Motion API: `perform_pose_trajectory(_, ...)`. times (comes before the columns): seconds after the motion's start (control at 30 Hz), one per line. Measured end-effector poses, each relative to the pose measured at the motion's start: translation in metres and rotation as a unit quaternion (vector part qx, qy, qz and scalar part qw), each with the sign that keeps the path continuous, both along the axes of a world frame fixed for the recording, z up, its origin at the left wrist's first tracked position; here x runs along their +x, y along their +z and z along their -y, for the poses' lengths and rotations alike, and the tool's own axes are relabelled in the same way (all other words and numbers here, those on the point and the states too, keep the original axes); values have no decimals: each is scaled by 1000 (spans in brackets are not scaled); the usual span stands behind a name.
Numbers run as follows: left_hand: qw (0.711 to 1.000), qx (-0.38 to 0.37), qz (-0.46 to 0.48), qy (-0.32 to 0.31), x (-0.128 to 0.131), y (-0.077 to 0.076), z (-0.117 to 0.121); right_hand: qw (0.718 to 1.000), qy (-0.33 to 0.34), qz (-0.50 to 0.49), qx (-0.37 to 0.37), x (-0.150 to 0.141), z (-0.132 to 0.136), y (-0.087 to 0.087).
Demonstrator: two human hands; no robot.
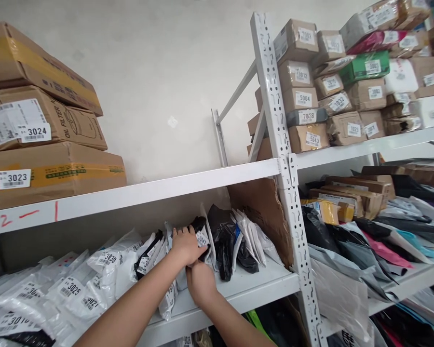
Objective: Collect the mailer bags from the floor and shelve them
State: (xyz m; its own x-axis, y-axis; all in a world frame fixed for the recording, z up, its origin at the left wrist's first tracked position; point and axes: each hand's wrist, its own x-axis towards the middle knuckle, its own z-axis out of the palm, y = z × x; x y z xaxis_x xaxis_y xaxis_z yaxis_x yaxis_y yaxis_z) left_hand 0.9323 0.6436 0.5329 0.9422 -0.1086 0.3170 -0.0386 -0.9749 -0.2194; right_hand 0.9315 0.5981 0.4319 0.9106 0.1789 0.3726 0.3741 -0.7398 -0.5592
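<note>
My left hand (188, 245) reaches onto the middle shelf, its fingers curled over a small black parcel bag (198, 223) with a white label that seems to read 3047. Just below it, my right hand (201, 282) is closed, and whatever its fingers grip is hidden behind the hand. To the right, a larger black plastic mailing bag (222, 241) stands on edge beside white mailing bags (251, 236). On the left side, white labelled parcel bags lean in a row, among them one marked 3030 (110, 258) and one marked 3025 (71, 287).
The upper shelf's white beam (188, 186) crosses above my hands, with cardboard boxes (58, 166) stacked on it at left. A perforated metal post (280, 159) and a cardboard sheet (262, 212) stand to the right. Beyond are labelled boxes (304, 99) and bagged parcels (347, 246).
</note>
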Motion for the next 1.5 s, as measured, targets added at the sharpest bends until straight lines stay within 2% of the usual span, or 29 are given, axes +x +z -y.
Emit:
perform_pose_trajectory(0.07, 1000, 6, -30, 5, -2, 2, -1, 999, 23, -17, 32, 0, 2, -6)
perform_pose_trajectory(0.2, 1000, 2, -4, 3, 0, 2, -6, 995, 69, -1, 78, -4, 15, -14)
perform_pose_trajectory(0.37, 1000, -6, 20, 5, 1, 3, -14, 998, -36, -22, 55, -14, 36, -8)
perform_pose_trajectory(0.5, 999, -1, 37, 20, 0, -4, -16, 996, -81, -43, -9, -19, 41, -1)
perform_pose_trajectory(0.67, 997, 39, 61, 35, 0, -18, -11, 981, -119, -74, -131, -27, 25, -2)
perform_pose_trajectory(0.73, 995, 68, 66, 25, -1, -23, -9, 977, -127, -75, -152, -29, 21, -3)
perform_pose_trajectory(0.87, 993, 113, 42, -3, -6, -25, -7, 984, -103, -86, -113, -25, 27, 3)
perform_pose_trajectory(0.97, 994, 106, 13, -20, -12, -21, -8, 994, -75, -69, -39, -16, 31, 3)
perform_pose_trajectory(1.07, 996, 85, 13, -10, -17, -21, -10, 998, -56, 1, 38, -9, 26, -9)
perform_pose_trajectory(1.2, 992, 121, 17, -32, -16, -34, -9, 995, -16, 75, 62, -8, 26, -33)
perform_pose_trajectory(1.27, 990, 134, 14, -42, -13, -43, -7, 980, 0, 162, 118, -7, 46, -36)
perform_pose_trajectory(1.3, 990, 134, 10, -41, -12, -47, -6, 960, -7, 233, 156, -7, 62, -34)
perform_pose_trajectory(1.37, 991, 132, 3, -34, -11, -52, -6, 901, -58, 364, 230, -2, 105, -22)
perform_pose_trajectory(1.4, 991, 132, -1, -31, -11, -52, -6, 882, -99, 379, 261, 3, 128, -13)
perform_pose_trajectory(1.43, 991, 131, -4, -29, -12, -52, -6, 884, -137, 338, 292, 9, 150, -4)
perform_pose_trajectory(1.5, 993, 117, -12, -24, -14, -48, -7, 914, -157, 156, 341, 25, 188, 11)
